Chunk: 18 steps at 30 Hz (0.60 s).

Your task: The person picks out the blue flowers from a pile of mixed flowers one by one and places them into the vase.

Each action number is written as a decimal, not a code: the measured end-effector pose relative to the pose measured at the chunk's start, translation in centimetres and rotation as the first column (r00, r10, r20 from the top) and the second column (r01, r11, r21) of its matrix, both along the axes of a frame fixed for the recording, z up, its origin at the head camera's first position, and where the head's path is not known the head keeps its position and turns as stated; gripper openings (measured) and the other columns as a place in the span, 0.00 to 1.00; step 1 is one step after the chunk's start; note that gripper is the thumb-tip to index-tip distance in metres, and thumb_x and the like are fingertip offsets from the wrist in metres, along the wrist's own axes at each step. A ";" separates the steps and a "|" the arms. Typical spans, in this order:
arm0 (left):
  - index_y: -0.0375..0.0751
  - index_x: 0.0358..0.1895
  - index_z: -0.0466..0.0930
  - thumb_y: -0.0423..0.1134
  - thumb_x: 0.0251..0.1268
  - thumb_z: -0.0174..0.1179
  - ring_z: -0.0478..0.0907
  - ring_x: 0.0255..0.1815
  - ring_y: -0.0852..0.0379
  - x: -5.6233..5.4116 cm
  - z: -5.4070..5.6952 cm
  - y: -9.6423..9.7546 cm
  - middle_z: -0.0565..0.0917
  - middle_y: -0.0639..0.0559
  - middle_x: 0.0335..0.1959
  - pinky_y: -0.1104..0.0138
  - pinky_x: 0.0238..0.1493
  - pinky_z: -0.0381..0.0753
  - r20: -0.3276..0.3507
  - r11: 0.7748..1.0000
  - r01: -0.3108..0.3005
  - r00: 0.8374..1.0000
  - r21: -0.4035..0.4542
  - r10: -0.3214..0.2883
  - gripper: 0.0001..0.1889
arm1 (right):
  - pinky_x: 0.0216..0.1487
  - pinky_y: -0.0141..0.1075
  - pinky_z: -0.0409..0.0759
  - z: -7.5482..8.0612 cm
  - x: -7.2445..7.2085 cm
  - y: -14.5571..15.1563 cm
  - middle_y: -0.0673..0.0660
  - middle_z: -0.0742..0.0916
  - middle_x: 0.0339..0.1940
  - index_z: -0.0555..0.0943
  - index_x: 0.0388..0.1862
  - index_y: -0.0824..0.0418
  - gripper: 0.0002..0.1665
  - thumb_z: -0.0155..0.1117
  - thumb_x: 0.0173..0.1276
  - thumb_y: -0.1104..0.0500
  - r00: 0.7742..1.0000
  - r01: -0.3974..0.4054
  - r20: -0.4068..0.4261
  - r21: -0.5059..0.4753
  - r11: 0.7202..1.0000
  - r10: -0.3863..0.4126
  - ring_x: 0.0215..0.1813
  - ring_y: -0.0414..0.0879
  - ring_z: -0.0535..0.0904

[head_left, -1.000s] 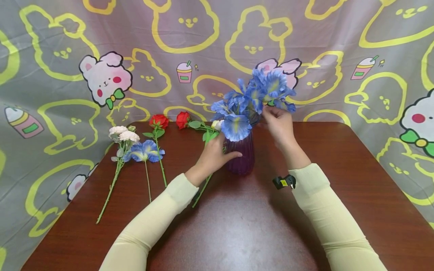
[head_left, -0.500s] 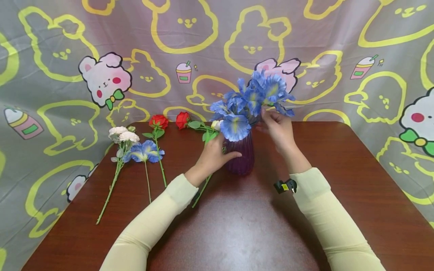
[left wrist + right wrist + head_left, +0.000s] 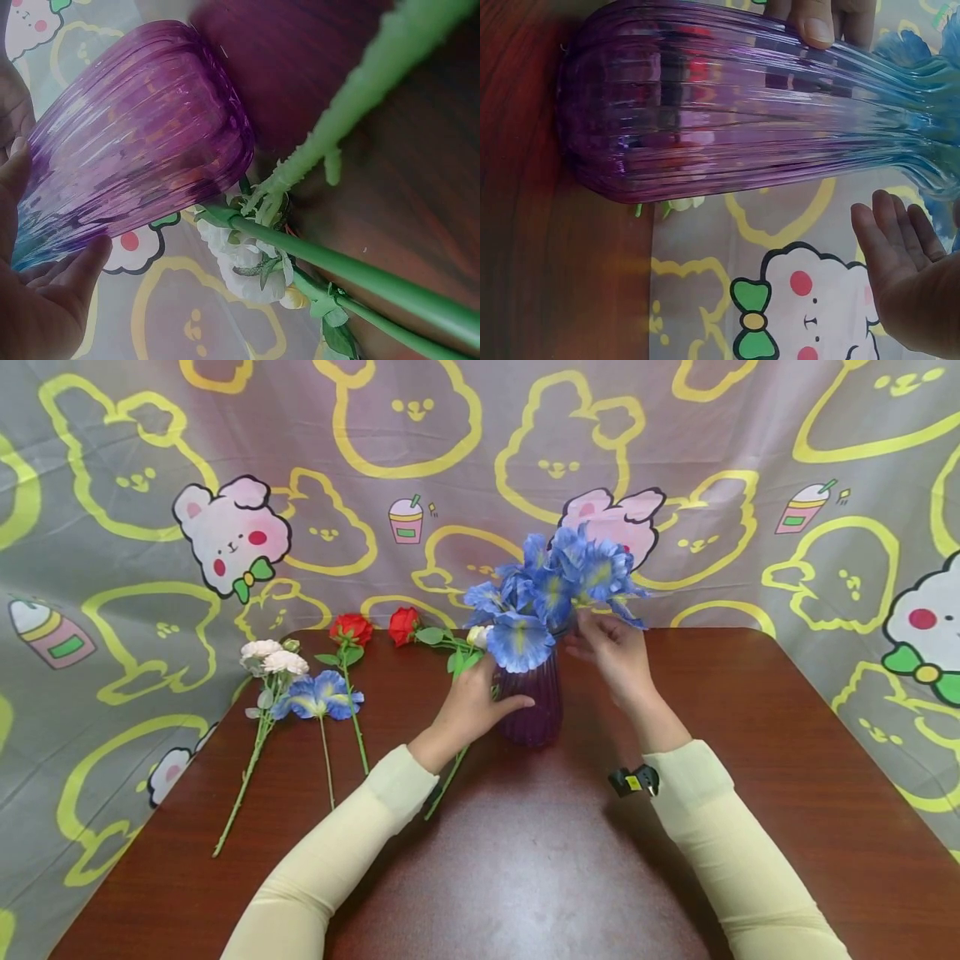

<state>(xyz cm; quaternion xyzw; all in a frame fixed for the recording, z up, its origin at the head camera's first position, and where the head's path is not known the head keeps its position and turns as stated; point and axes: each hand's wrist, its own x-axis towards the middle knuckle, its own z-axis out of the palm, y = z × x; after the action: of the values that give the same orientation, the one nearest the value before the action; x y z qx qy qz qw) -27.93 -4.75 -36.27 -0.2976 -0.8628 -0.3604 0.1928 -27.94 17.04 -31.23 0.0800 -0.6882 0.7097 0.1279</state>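
Note:
A ribbed glass vase (image 3: pixel 531 710), purple at the base and bluish toward its neck, stands upright on the table. My left hand (image 3: pixel 474 702) holds its left side, thumb across the front; the left wrist view shows those fingers (image 3: pixel 71 289) around the narrower upper part. Several blue irises (image 3: pixel 521 639) spread over the mouth. At the right of the mouth my right hand (image 3: pixel 618 652) pinches a blue iris (image 3: pixel 596 568) just under its bloom. In the right wrist view the other fingers of the right hand (image 3: pixel 907 255) are extended beside the neck; the pinch is out of sight.
On the table (image 3: pixel 750 760), left of the vase, lie a white flower spray (image 3: pixel 273 656), one blue iris (image 3: pixel 321 695) and two red roses (image 3: pixel 351 628). A white-budded stem (image 3: pixel 478 637) lies partly behind the left hand. A cartoon-print curtain (image 3: pixel 465 452) surrounds the table.
My right hand has come down slightly, and the iris it pinches has sunk lower and leftward, closer to the other blooms. The left hand and vase have kept their place.

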 end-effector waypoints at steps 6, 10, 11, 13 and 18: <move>0.33 0.63 0.67 0.48 0.48 0.77 0.77 0.56 0.50 0.1 0.1 -0.1 0.79 0.40 0.57 0.59 0.56 0.75 0.004 1.000 0.005 1.000 -0.002 -0.005 0.41 | 0.48 0.43 0.82 -0.3 0.3 -0.1 0.54 0.84 0.41 0.75 0.58 0.70 0.21 0.57 0.74 0.57 0.999 -0.040 -0.018 -0.069 0.997 0.039 0.43 0.47 0.84; 0.34 0.64 0.67 0.47 0.48 0.77 0.76 0.57 0.50 0.1 0.2 -0.1 0.78 0.41 0.58 0.59 0.57 0.75 0.001 1.000 0.011 1.000 0.001 -0.011 0.42 | 0.49 0.44 0.81 -0.4 0.4 -0.1 0.53 0.84 0.43 0.75 0.57 0.68 0.19 0.57 0.74 0.56 0.999 -0.045 -0.019 -0.069 0.997 0.044 0.44 0.46 0.84; 0.34 0.64 0.66 0.47 0.48 0.77 0.76 0.57 0.50 0.1 0.2 -0.1 0.78 0.41 0.58 0.59 0.57 0.75 0.000 1.000 0.012 1.000 0.002 -0.012 0.42 | 0.50 0.44 0.81 -0.5 0.5 -0.2 0.53 0.84 0.43 0.75 0.56 0.69 0.19 0.57 0.74 0.56 0.999 -0.043 -0.013 -0.068 0.997 0.043 0.44 0.46 0.84; 0.34 0.64 0.67 0.47 0.48 0.77 0.77 0.55 0.51 0.1 0.2 -0.1 0.78 0.41 0.57 0.59 0.55 0.76 0.000 1.000 0.012 1.000 0.003 -0.012 0.41 | 0.51 0.46 0.80 -0.7 0.6 -0.2 0.53 0.83 0.43 0.75 0.57 0.69 0.20 0.58 0.74 0.56 0.999 -0.047 -0.014 -0.073 0.996 0.046 0.44 0.46 0.84; 0.34 0.63 0.67 0.47 0.49 0.76 0.78 0.48 0.52 0.0 0.0 0.0 0.80 0.42 0.54 0.59 0.50 0.77 -0.004 1.000 0.012 1.000 0.005 -0.012 0.40 | 0.51 0.46 0.80 -1.7 0.8 -0.2 0.56 0.82 0.46 0.71 0.62 0.65 0.21 0.56 0.75 0.58 0.992 -0.085 -0.099 -0.076 0.993 0.077 0.47 0.48 0.84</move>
<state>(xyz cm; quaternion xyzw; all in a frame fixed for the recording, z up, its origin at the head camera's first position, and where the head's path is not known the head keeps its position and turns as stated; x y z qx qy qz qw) -27.94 -4.78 -36.26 -0.3027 -0.8597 -0.3633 0.1932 -27.19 16.86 -32.89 0.1366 -0.6484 0.7366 0.1351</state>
